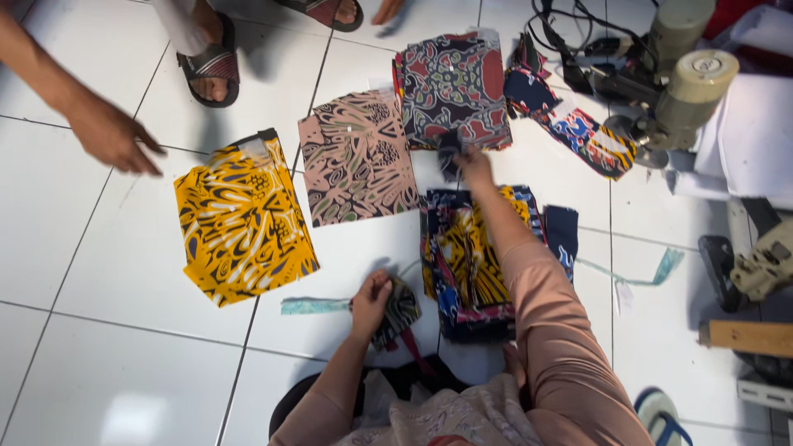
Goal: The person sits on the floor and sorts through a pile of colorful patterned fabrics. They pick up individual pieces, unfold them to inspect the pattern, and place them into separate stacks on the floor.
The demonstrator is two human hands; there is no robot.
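White tiled floor (124,363): right hand (473,163) pinching limp dark scrap (450,149) beside red-patterned stack (453,87), left hand (372,297) clutching soft folded piece (400,312); best gripped at edges.

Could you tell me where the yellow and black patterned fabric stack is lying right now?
The yellow and black patterned fabric stack lies on the white tiled floor, left of the pink and brown patterned stack.

Floor (107,355): glossy white square tiles, dark grout lines, soft overhead glare. Grey machine (681,78) with black cables (570,41) stood at upper right.
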